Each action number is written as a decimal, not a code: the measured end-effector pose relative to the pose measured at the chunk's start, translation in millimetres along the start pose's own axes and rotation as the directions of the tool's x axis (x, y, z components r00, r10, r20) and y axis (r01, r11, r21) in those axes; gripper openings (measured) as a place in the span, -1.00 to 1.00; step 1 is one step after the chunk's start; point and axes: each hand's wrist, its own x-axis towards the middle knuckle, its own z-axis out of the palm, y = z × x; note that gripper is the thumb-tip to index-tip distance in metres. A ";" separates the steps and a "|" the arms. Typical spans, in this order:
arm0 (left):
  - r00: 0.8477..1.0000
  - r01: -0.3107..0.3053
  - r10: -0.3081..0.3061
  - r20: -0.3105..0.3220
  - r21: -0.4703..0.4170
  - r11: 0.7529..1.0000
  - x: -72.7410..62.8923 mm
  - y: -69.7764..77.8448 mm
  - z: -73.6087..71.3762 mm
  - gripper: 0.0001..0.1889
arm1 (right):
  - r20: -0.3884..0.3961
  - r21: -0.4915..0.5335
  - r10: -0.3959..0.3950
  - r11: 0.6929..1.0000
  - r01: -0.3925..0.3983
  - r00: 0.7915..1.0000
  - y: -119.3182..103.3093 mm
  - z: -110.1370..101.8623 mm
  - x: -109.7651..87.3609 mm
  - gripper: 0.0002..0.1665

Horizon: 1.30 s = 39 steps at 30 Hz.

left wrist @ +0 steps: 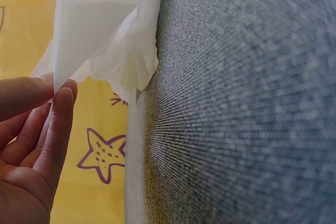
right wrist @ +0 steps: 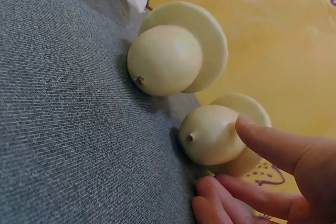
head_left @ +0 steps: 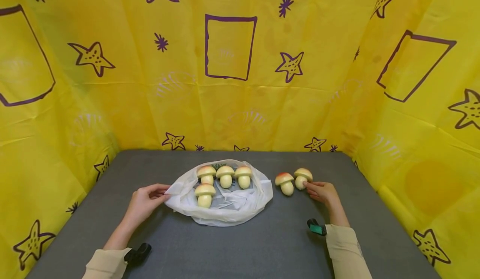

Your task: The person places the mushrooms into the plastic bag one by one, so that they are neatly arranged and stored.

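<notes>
A white plastic bag (head_left: 232,216) lies with its mouth spread, and several toy mushrooms (head_left: 226,177) with cream stems and orange-tinged caps are inside it. At its left edge, my left hand (head_left: 144,202) pinches the thin rim between thumb and fingers; the left wrist view shows the film (left wrist: 94,30) drawn taut from the fingertips. To the right of the bag, two more mushrooms lie on the table. My right hand (head_left: 322,193) has its thumb and fingers about the stem of the farther-right mushroom (right wrist: 210,135). Beside it rests the other mushroom (right wrist: 165,59), untouched.
The dark grey cloth-covered table (head_left: 240,250) lies under everything. Yellow fabric (head_left: 240,112) printed with purple starfish hangs at the back and both sides. A black strap mount (head_left: 138,254) sits on the left wrist and another mount (head_left: 316,227) on the right.
</notes>
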 end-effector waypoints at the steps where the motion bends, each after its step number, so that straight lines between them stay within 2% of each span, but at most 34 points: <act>1: 1.000 0.002 -0.002 0.001 0.001 1.000 0.0 0.0 0.1 -0.75 | -0.004 -0.010 0.002 1.000 -0.002 1.000 0.4 0.6 0.9 -0.20; 6: 1.000 -0.002 0.002 0.002 0.008 1.000 0.8 0.6 0.2 -0.75 | -0.028 -0.072 0.003 0.997 -0.005 1.000 -0.2 4.2 4.0 -0.17; 13: 1.000 -0.012 0.012 -0.001 0.001 1.000 1.6 -1.5 1.5 -0.75 | -0.046 -0.107 0.002 0.994 -0.007 0.999 -1.5 7.6 8.4 -0.12; 20: 1.000 0.020 -0.020 0.016 -0.002 1.000 0.6 -0.1 1.4 -0.73 | -0.056 -0.155 -0.016 0.988 0.007 0.998 -0.9 11.8 12.4 -0.15; 25: 0.999 0.046 -0.046 0.022 -0.004 0.999 0.4 3.2 0.4 -0.72 | -0.042 -0.163 -0.016 0.987 0.009 0.999 -1.1 14.5 14.5 -0.13; 39: 0.997 0.068 -0.068 0.029 0.001 0.998 -1.7 2.1 -1.3 -0.72 | -0.041 -0.156 -0.023 0.988 0.016 0.999 -1.2 15.4 13.4 -0.16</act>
